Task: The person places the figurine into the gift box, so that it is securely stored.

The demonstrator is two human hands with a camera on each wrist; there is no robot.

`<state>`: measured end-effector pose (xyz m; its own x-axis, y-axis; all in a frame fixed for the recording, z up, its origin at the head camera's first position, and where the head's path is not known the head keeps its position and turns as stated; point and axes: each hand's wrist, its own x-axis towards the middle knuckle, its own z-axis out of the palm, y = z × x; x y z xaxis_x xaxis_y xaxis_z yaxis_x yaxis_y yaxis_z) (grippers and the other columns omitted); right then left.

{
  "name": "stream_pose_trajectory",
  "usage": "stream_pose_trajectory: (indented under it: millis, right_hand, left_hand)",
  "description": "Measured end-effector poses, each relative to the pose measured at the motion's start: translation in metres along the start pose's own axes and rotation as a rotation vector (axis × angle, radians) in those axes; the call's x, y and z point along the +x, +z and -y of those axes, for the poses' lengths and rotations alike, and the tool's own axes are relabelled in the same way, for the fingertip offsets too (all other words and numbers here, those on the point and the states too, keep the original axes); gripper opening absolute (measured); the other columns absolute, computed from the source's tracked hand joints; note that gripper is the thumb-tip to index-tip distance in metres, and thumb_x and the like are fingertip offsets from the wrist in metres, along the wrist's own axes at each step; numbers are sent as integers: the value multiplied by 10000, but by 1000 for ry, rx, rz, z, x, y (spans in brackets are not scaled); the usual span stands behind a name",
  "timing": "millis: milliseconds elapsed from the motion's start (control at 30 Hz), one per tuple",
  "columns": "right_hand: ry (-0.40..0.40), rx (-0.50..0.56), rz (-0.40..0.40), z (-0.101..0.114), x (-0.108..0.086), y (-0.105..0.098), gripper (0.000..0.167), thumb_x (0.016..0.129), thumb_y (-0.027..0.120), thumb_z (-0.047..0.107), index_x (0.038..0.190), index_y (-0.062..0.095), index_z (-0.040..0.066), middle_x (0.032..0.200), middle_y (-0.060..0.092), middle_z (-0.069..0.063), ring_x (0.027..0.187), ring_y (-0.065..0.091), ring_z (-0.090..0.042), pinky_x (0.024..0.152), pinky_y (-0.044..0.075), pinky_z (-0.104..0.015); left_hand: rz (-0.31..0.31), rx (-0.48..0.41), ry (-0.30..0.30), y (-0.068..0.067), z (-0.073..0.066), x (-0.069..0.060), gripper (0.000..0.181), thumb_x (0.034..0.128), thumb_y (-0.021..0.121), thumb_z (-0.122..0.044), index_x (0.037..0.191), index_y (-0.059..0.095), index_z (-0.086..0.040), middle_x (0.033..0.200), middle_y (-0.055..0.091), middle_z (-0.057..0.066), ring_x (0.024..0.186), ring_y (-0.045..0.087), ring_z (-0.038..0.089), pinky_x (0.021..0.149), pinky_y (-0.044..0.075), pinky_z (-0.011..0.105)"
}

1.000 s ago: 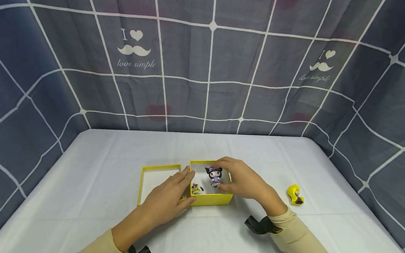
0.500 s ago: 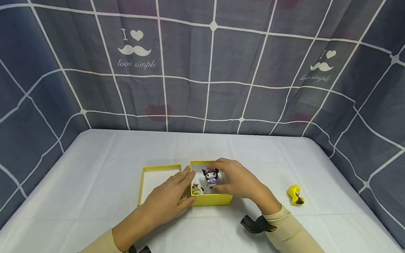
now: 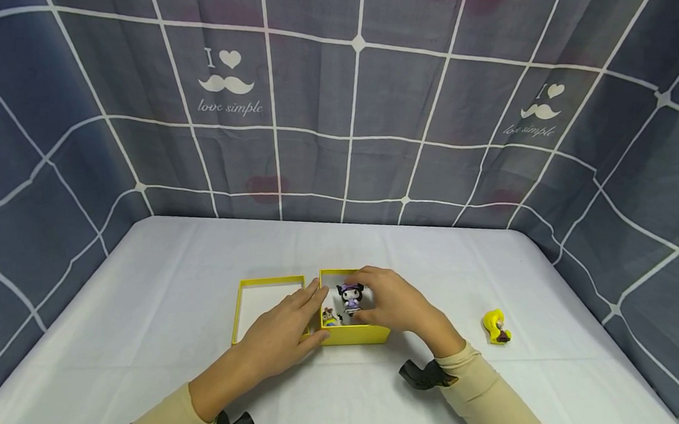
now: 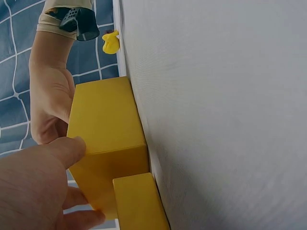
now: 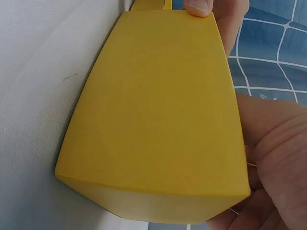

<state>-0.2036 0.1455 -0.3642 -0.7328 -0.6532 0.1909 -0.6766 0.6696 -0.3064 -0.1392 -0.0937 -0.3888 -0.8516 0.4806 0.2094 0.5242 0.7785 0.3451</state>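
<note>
Ideally, hold the purple figurine (image 3: pixel 351 298) upright and clear of the small toy (image 3: pixel 329 317), right hand (image 3: pixel 396 301) pinching it, left hand (image 3: pixel 278 333) steadying the yellow box (image 3: pixel 356 335) with straight fingers.

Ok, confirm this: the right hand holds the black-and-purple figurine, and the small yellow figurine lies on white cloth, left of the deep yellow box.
Not left: the head view shows the small yellow figurine lying right of the deep yellow box. The rest stands.
</note>
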Motion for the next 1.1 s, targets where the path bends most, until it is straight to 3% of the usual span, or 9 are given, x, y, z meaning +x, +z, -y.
stream_pose_trajectory:
  millis: [433,1100]
  right_hand:
    - [58,-63,12,1,4,4,533,726,824,238,1227,659,158,1155,643,88,1039,603,-114,902,502,-343]
    - [47,-92,41,4,10,8,503,737,843,233,1199,675,127,1176,658,24,1018,618,-143,875,517,-356]
  left_hand:
    - [1,-3,5,1,1,1,708,929,637,-446,1503,393,-112,1568,295,101,1364,392,328,974,464,493]
    - [-6,-4,15,2,2,2,713,925,639,-456,1501,397,-113,1560,312,103,1354,409,320,988,458,473]
